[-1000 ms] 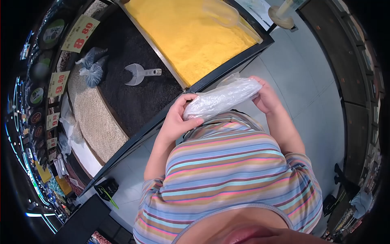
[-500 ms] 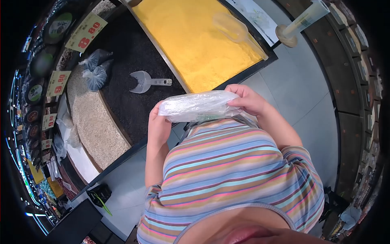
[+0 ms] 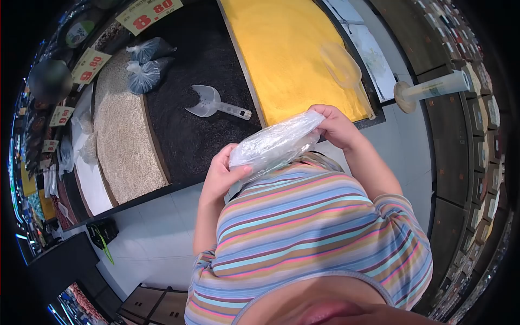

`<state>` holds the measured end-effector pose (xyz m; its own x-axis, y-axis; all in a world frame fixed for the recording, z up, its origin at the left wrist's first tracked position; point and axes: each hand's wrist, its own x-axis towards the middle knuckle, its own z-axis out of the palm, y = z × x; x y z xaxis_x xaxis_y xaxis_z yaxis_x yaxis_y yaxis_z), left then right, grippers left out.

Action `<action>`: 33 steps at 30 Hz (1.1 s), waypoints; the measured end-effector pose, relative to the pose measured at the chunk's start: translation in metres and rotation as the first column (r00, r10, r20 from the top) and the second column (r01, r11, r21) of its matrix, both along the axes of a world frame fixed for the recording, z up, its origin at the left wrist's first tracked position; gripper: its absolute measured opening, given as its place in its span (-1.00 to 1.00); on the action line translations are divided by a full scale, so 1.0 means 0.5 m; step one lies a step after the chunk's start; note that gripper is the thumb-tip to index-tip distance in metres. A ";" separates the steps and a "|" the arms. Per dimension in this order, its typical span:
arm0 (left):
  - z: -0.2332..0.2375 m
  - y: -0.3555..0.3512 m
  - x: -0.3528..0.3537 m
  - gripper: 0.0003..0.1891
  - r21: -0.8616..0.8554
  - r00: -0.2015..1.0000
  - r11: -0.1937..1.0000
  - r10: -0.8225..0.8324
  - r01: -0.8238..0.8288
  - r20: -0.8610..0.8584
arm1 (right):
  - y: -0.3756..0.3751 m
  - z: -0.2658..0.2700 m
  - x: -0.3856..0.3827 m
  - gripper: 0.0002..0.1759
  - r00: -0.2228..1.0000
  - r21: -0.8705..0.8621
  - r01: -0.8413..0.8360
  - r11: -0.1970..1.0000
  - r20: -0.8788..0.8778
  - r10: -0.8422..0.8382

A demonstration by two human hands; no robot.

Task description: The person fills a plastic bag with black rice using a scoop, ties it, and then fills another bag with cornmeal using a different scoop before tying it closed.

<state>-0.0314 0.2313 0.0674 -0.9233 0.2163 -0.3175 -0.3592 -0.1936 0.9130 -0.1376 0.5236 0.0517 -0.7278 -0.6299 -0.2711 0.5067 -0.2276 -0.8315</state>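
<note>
A clear plastic bag point(image 3: 276, 142), loosely bunched lengthwise, stretches between my two hands in front of my striped shirt. My left hand point(image 3: 223, 172) pinches its left end, thumb on the near side. At the upper right end, the fingers of my right hand point(image 3: 335, 125) close on the bag. Beyond the bag lies a bin of black grain point(image 3: 189, 146) holding a clear scoop point(image 3: 207, 102) with its handle toward the right. Beside it, a bin of yellow grain point(image 3: 276, 65) has another clear scoop point(image 3: 344, 67) at its right edge.
Two tied bags of dark grain point(image 3: 145, 76) rest at the left border of the black bin. A pale grain bin point(image 3: 122, 146) lies further left. Price signs point(image 3: 149, 15) stand along the far side. A roll of plastic bags on a stand point(image 3: 433, 89) is at the right.
The bag has gone from level to slanting, its right end higher and its left end lower. My view has turned, so the bins appear shifted.
</note>
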 end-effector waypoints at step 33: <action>-0.012 0.395 -0.092 -0.84 -0.063 0.908 0.910 0.413 -0.409 0.070 | 0.309 -0.086 -0.197 -0.50 0.985 -0.368 -0.082 0.926 0.109 0.130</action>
